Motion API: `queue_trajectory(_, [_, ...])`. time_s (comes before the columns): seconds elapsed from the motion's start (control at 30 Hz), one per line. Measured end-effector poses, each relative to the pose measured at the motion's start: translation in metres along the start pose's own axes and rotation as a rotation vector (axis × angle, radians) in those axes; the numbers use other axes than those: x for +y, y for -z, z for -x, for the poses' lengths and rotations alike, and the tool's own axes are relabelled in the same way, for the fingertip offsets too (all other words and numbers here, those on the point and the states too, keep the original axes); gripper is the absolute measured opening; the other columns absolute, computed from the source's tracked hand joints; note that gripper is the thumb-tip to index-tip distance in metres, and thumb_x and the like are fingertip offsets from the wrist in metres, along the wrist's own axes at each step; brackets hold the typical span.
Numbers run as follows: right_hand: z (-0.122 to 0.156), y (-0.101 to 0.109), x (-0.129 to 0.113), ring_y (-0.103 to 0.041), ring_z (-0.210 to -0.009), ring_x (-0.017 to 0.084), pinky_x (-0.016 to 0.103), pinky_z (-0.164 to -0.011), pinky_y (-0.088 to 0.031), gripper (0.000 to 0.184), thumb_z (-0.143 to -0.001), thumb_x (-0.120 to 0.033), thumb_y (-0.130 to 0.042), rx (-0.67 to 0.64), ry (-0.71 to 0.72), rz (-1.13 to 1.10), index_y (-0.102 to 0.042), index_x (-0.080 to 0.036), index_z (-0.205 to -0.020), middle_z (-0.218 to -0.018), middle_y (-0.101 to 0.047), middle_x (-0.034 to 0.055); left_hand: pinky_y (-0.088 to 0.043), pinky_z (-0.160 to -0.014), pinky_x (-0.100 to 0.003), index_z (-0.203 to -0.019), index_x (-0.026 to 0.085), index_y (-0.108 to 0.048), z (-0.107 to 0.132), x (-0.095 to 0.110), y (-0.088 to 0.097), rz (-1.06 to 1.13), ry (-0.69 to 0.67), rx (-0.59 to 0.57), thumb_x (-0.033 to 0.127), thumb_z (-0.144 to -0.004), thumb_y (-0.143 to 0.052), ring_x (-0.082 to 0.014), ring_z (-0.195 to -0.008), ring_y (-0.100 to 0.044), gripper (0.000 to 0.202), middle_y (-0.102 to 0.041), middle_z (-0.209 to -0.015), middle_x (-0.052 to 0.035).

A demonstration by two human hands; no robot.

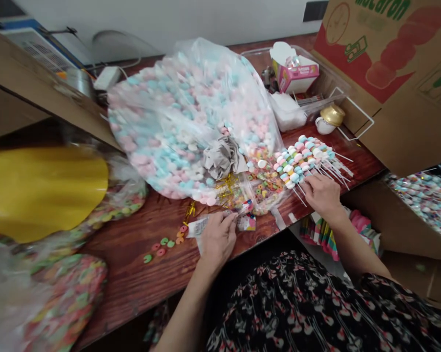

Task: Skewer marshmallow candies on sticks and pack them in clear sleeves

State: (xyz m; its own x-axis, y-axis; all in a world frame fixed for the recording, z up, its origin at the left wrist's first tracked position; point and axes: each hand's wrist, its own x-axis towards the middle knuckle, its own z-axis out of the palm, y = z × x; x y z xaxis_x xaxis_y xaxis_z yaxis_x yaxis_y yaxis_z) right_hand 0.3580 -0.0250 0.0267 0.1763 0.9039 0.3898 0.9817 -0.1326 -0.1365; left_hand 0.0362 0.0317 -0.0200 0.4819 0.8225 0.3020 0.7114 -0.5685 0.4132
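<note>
Okay, my left hand [218,239] is curved down over a strip of printed paper [198,227] near the front edge of a wooden table [132,278], with colorful wrappers [246,222] just past my fingers [227,220]. They're bent and touching the paper, but I can't tell whether they're really gripping it. My right hand [323,195] sits on the sticks [311,182] of a row of candy skewers [304,159], its fingers slightly spread and loosely bent, and I can't tell if they're holding anything. The skewers lie together on the table, their pastel candies pointing away from me and to the left. Beside them is a big clear bag [176,127] stuffed with pink and blue candies, with crumpled gray paper [222,156] and gold ribbon [225,188] on top of it near my hands. Some colored candy rings [161,246] lie loose on the wood to my left. Farther back, a plastic tray [257,54] holds a pink box [297,78], and a cardboard box [388,73] leans in at the right.
</note>
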Motion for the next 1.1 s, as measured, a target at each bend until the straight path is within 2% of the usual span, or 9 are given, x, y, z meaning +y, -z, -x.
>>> queue_trajectory(0.1, [0.006, -0.002, -0.004, -0.056, -0.081, 0.021, 0.03, -0.066, -0.033, 0.017, -0.089, -0.03, -0.054, -0.108, -0.03, 0.09, -0.065, -0.018, -0.085, -0.085, -0.067, 0.0084, -0.046, -0.075, -0.031, -0.091, 0.02, -0.069, -0.004, -0.002, 0.004, 0.282, 0.126, 0.011, 0.028, -0.093, -0.049, -0.0176, -0.083, -0.059, 0.022, -0.065, -0.088, -0.0048])
queue_trajectory(0.2, [0.012, -0.009, -0.005, -0.056, -0.081, 0.021, 0.03, -0.063, -0.03, 0.018, -0.089, -0.03, -0.053, -0.127, -0.054, 0.135, -0.065, -0.016, -0.089, -0.088, -0.067, 0.0097, -0.046, -0.072, -0.03, -0.081, 0.019, -0.068, -0.004, -0.004, 0.006, 0.463, 0.196, 0.143, 0.028, -0.089, -0.057, -0.0158, -0.076, -0.059, 0.017, -0.064, -0.079, -0.0025])
queue_trajectory(0.27, [0.012, -0.015, -0.004, -0.055, -0.077, 0.02, 0.03, -0.061, -0.027, 0.02, -0.089, -0.03, -0.052, -0.126, -0.062, 0.151, -0.065, -0.016, -0.084, -0.084, -0.067, 0.0102, -0.046, -0.073, -0.03, -0.078, 0.019, -0.069, -0.002, -0.004, 0.007, 0.429, 0.189, 0.24, 0.027, -0.086, -0.063, -0.0161, -0.075, -0.059, 0.013, -0.064, -0.076, -0.0023])
queue_trajectory(0.33, [0.011, -0.021, -0.002, -0.054, -0.071, 0.019, 0.03, -0.059, -0.026, 0.023, -0.09, -0.029, -0.05, -0.121, -0.07, 0.143, -0.065, -0.015, -0.078, -0.079, -0.066, 0.0101, -0.046, -0.076, -0.032, -0.079, 0.02, -0.071, 0.001, -0.003, 0.007, 0.292, 0.122, 0.224, 0.026, -0.085, -0.063, -0.0179, -0.078, -0.059, 0.011, -0.065, -0.077, -0.0038])
queue_trajectory(0.47, [0.012, -0.026, 0.005, -0.056, -0.069, 0.018, 0.029, -0.062, -0.033, 0.03, -0.094, -0.026, -0.043, 0.035, -0.091, -0.005, -0.065, -0.015, -0.078, -0.074, -0.065, 0.0092, -0.046, -0.074, -0.034, -0.088, 0.019, -0.073, 0.008, -0.006, 0.006, 0.105, 0.033, 0.045, 0.026, -0.088, -0.058, -0.0203, -0.081, -0.058, 0.017, -0.067, -0.083, -0.0078])
queue_trajectory(0.57, [0.016, -0.019, 0.007, -0.057, -0.067, 0.018, 0.029, -0.065, -0.042, 0.031, -0.096, -0.03, -0.042, 0.221, -0.108, -0.229, -0.066, -0.016, -0.083, -0.07, -0.064, 0.0067, -0.047, -0.072, -0.032, -0.089, 0.019, -0.074, 0.011, -0.012, 0.007, 0.245, 0.076, 0.048, 0.025, -0.089, -0.056, -0.0183, -0.077, -0.06, 0.018, -0.068, -0.081, -0.0071])
queue_trajectory(0.63, [0.019, -0.01, 0.002, -0.059, -0.066, 0.018, 0.03, -0.067, -0.046, 0.027, -0.094, -0.033, -0.046, 0.247, -0.064, -0.378, -0.068, -0.018, -0.088, -0.07, -0.065, 0.0053, -0.048, -0.07, -0.03, -0.082, 0.02, -0.074, 0.011, -0.017, 0.008, 0.381, 0.134, 0.056, 0.025, -0.087, -0.059, -0.0168, -0.074, -0.061, 0.017, -0.069, -0.078, -0.0052])
queue_trajectory(0.87, [0.018, 0.004, -0.032, -0.061, -0.074, 0.017, 0.03, -0.072, -0.048, 0.018, -0.09, -0.026, -0.053, -0.018, 0.306, -0.562, -0.07, -0.021, -0.092, -0.078, -0.069, 0.005, -0.047, -0.068, -0.027, -0.075, 0.019, -0.074, 0.008, -0.026, 0.009, 0.578, 0.348, 0.042, 0.033, -0.079, -0.069, -0.0152, -0.069, -0.063, 0.016, -0.07, -0.071, -0.0017])
queue_trajectory(1.1, [0.006, 0.003, -0.044, -0.059, -0.08, 0.016, 0.028, -0.074, -0.042, 0.022, -0.093, -0.025, -0.049, -0.156, 0.483, -0.318, -0.07, -0.019, -0.095, -0.081, -0.069, 0.0055, -0.048, -0.069, -0.028, -0.077, 0.02, -0.074, 0.011, -0.026, 0.007, 0.548, 0.291, 0.052, 0.032, -0.08, -0.069, -0.0156, -0.072, -0.064, 0.014, -0.071, -0.075, -0.0027])
